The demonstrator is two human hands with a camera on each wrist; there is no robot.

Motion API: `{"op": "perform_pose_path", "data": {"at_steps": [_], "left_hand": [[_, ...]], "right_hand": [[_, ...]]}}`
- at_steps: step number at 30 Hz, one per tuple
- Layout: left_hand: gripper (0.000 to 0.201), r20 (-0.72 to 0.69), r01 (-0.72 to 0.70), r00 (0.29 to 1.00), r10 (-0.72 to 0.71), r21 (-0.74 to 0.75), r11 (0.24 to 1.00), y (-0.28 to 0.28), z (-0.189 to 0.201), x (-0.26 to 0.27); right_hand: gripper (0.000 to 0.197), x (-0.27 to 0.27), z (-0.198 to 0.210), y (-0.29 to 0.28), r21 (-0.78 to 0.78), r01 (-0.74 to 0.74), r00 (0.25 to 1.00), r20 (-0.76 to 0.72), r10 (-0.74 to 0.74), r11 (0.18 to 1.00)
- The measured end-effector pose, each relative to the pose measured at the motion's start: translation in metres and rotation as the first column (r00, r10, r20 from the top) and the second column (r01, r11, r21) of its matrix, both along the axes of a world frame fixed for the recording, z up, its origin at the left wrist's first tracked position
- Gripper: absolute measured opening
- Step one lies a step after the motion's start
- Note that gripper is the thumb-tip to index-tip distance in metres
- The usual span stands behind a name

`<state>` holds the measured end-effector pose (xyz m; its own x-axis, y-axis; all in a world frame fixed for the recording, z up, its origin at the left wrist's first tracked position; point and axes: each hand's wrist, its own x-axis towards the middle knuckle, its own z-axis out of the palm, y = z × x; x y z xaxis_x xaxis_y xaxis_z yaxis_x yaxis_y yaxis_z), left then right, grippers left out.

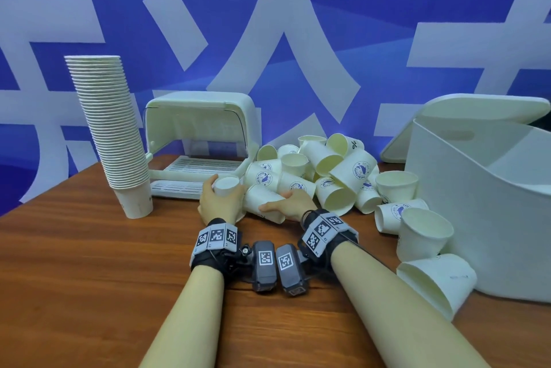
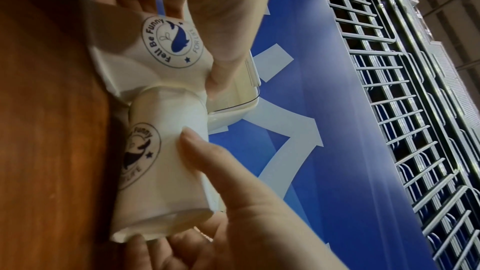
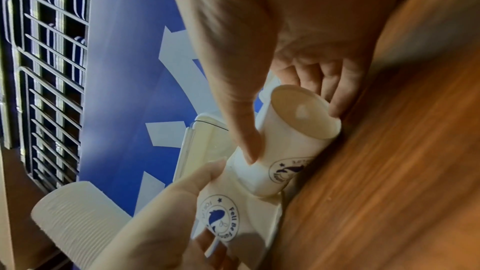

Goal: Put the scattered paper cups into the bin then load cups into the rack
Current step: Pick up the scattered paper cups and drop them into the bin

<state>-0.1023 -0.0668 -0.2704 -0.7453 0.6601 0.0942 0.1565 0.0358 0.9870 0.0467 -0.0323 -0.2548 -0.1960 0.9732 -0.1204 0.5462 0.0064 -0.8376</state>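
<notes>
On the wooden table (image 1: 89,263), each grip holds a partly hidden cup (image 1: 227,186).

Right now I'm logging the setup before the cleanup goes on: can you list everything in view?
nested stack of paper cups: one tall stack, white, upright at left of the table.
cup rack: one, white, lid raised, slatted trays showing no cups, behind the hands.
scattered paper cups: a heap, too overlapped to count, white with blue round logos, mid-table toward the bin; three more beside the bin's near wall.
bin: one, white, at right, lid open.
table: one, brown wood grain.
backdrop: one, blue with large white characters.
wrist cameras: two, dark, tagged bands.
left hand: grips a cup.
right hand: holds a lying cup.
</notes>
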Motion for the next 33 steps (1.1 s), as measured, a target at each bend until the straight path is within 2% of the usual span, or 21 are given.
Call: {"op": "perform_pose_path", "data": {"at_steps": [2, 4, 5, 9, 14, 19, 22, 24, 26, 29, 31, 33], "left_hand": [[0.062, 0.003, -0.004, 1.000, 0.004, 0.002, 1.000, 0.000, -0.001, 0.000], [0.059, 0.031, -0.014, 0.999, 0.013, 0.014, 1.000, -0.001, -0.001, 0.000], [0.057, 0.052, -0.015, 0.999, 0.014, 0.024, 1.000, -0.001, 0.001, 0.001], [0.050, 0.115, -0.015, 0.993, 0.009, 0.056, 0.998, -0.006, 0.006, 0.007], [0.059, 0.168, -0.029, 0.986, 0.018, 0.059, 0.998, -0.008, 0.008, 0.010], [0.059, 0.213, -0.037, 0.977, 0.005, 0.144, 0.989, -0.008, 0.011, 0.011], [0.052, 0.169, 0.031, 0.984, -0.061, 0.172, 0.985, -0.007, 0.010, 0.012], [0.061, 0.182, 0.114, 0.972, -0.148, 0.188, 0.976, -0.003, 0.008, 0.014], [0.068, 0.180, 0.200, 0.955, -0.235, 0.191, 0.961, -0.004, 0.011, 0.020], [0.091, 0.157, 0.350, 0.915, -0.371, 0.145, 0.925, 0.001, 0.006, 0.028], [0.095, 0.146, 0.385, 0.900, -0.411, 0.177, 0.906, 0.006, 0.001, 0.031], [0.085, 0.143, 0.406, 0.889, -0.434, 0.190, 0.894, -0.006, 0.014, 0.040]], "right_hand": [[0.062, 0.001, -0.001, -0.001, -0.021, -0.003, 1.000, -0.007, 0.003, 1.000], [0.045, 0.006, -0.003, -0.003, -0.045, 0.001, 0.999, -0.046, -0.003, 0.999], [0.043, 0.009, -0.005, -0.003, -0.052, 0.004, 0.997, -0.078, -0.008, 0.999], [0.040, 0.019, -0.007, -0.007, -0.032, -0.018, 0.982, -0.190, 0.012, 0.999], [0.030, 0.032, 0.001, -0.013, 0.025, -0.025, 0.959, -0.281, 0.031, 0.999], [0.032, 0.032, 0.005, -0.017, 0.049, 0.025, 0.927, -0.374, -0.005, 0.998], [0.031, 0.035, 0.007, -0.018, 0.033, 0.074, 0.873, -0.485, -0.049, 0.997], [0.035, 0.038, 0.009, -0.019, 0.029, 0.092, 0.847, -0.528, -0.063, 0.995], [0.047, 0.040, 0.010, -0.019, 0.030, 0.104, 0.831, -0.552, -0.070, 0.994], [0.057, 0.044, 0.014, -0.023, 0.041, 0.089, 0.802, -0.596, -0.047, 0.995], [0.045, 0.049, 0.020, -0.026, 0.054, 0.080, 0.793, -0.608, -0.031, 0.995], [0.028, 0.053, 0.029, -0.028, 0.065, 0.067, 0.791, -0.612, -0.013, 0.996]]}}
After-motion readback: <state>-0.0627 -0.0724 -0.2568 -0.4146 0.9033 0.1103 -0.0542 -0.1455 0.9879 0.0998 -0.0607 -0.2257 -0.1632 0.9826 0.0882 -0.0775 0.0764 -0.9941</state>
